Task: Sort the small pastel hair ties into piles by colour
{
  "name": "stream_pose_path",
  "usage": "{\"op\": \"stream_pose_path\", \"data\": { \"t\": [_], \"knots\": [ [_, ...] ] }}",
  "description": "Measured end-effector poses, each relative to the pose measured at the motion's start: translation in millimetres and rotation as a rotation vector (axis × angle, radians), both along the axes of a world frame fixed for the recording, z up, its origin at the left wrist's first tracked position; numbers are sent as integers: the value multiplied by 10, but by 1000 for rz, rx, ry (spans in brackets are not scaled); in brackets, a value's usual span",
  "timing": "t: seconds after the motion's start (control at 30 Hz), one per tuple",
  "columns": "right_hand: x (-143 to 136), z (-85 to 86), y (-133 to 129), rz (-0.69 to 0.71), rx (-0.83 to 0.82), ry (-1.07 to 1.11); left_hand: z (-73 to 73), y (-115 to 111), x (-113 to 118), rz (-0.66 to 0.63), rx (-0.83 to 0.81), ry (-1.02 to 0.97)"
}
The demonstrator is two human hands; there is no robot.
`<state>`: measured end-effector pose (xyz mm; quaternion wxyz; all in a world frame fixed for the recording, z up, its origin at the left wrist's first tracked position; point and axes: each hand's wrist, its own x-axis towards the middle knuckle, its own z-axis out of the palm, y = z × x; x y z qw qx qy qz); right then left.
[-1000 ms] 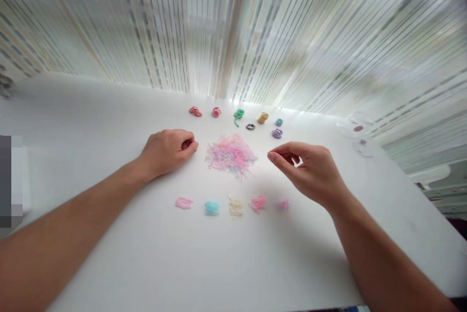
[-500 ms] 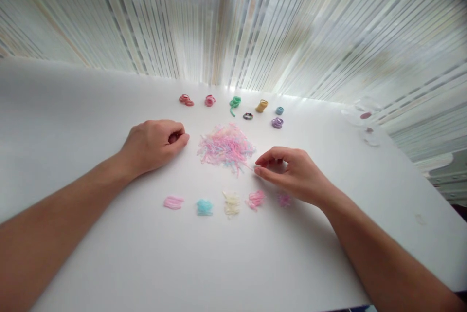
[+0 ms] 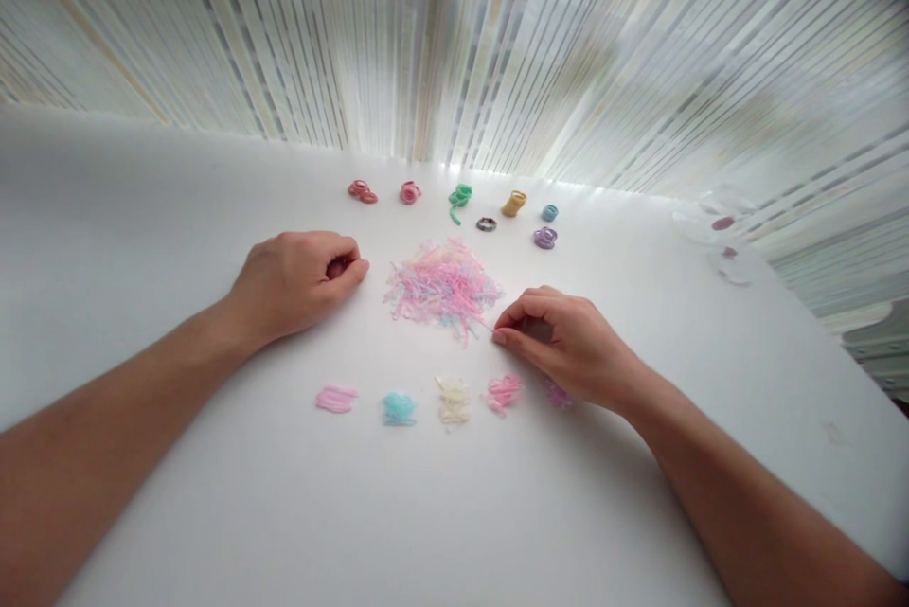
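A loose heap of small pastel rubber bands (image 3: 444,285), mostly pink with some blue and pale ones, lies on the white table. At its right edge my right hand (image 3: 568,347) pinches the end of a thin pink rubber band (image 3: 485,325) between thumb and forefinger. My left hand (image 3: 302,290) rests on the table left of the heap, its fingers curled in and nothing visible in them. Nearer me is a row of sorted bands: light pink (image 3: 336,399), blue (image 3: 399,409), cream (image 3: 453,401), deeper pink (image 3: 504,393) and purple (image 3: 558,394), the last partly hidden by my right hand.
Behind the heap stand coiled hair ties: red (image 3: 362,191), pink (image 3: 410,193), green (image 3: 460,197), yellow (image 3: 514,204), blue (image 3: 549,212) and purple (image 3: 545,238). A dark multicoloured ring (image 3: 487,224) lies among them. Clear plastic pieces (image 3: 731,268) are at the right; a striped curtain (image 3: 426,39) borders the back.
My right thumb and forefinger have closed together on the pink band at the heap's edge. The left hand has stayed in place. The view has shifted slightly.
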<state>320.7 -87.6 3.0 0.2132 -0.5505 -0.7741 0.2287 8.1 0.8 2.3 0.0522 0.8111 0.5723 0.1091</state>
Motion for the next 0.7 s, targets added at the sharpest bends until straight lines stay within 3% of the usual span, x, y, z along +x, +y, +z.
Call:
{"op": "stream_pose_path", "data": {
  "t": [0.33, 0.7],
  "knots": [
    [25, -47, -2, 67, 61, -57, 16, -10, 10, 20, 1, 41],
    [17, -38, 4, -3, 39, 5, 0, 0, 3, 15, 8, 33]
  ]
}}
